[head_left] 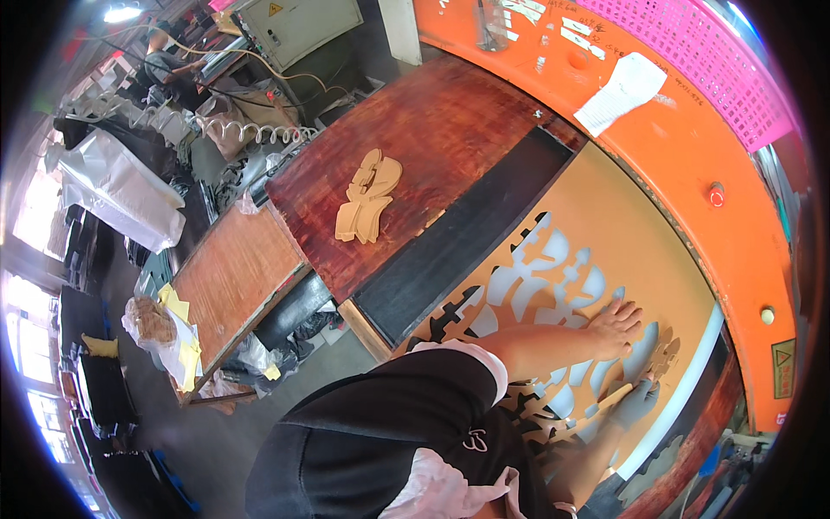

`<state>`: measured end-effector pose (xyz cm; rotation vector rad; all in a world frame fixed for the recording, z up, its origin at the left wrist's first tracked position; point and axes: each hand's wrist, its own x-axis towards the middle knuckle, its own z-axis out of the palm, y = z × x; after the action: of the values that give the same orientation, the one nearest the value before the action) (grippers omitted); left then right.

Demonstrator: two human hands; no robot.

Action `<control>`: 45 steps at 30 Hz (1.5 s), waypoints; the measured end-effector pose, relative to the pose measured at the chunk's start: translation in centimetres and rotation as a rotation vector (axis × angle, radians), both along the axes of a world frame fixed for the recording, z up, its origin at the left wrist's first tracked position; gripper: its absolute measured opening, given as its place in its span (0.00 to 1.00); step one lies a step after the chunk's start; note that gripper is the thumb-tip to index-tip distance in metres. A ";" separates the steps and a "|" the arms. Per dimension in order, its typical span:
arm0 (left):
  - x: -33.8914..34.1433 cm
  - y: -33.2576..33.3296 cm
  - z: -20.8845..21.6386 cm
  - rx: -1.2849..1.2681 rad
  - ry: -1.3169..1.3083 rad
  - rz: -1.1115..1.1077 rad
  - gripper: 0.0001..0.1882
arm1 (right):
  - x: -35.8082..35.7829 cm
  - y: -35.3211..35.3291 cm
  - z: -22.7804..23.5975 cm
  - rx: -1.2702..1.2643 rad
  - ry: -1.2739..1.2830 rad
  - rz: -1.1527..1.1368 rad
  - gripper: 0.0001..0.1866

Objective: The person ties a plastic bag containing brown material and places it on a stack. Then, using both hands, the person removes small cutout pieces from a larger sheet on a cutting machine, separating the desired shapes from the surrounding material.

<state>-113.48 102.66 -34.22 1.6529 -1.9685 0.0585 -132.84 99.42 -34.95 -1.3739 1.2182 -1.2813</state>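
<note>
A tan sheet [618, 221] lies on the machine bed, with many shaped holes along its near part that show a pale surface below. My left hand [616, 329] is bare and rests on this cut area, fingers spread and holding nothing. Lower right of it, my right hand [638, 404] wears a grey glove. Its fingers are curled at a tan cut piece [614, 399]; the grip is partly hidden. Just beyond the glove lie several brownish cut pieces [667, 353] on the sheet.
Stacked tan cut pieces [367, 199] sit on the reddish-brown board [432, 130]. An orange machine beam [692, 147] spans the far right, bearing a white glove [624, 91], a pink basket [700, 52] and a red button [716, 195]. A wooden side table [233, 281] stands left. Another person [164, 65] works far back.
</note>
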 end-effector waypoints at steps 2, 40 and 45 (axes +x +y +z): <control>0.3 0.0 -0.1 -0.018 -0.035 -0.023 0.27 | -0.2 0.0 0.1 -0.085 -0.062 -0.062 0.13; -7.3 -8.7 2.9 1.013 1.441 -0.050 0.13 | -3.0 -1.5 5.2 -0.317 0.889 -0.274 0.17; -6.6 -8.3 3.5 1.084 1.568 -0.349 0.15 | -2.5 -1.5 5.6 -0.185 0.822 -0.278 0.19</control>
<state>-120.03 94.39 -30.67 0.9875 -0.8467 -2.0023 -135.37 97.92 -29.36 -2.0235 1.9246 -1.0412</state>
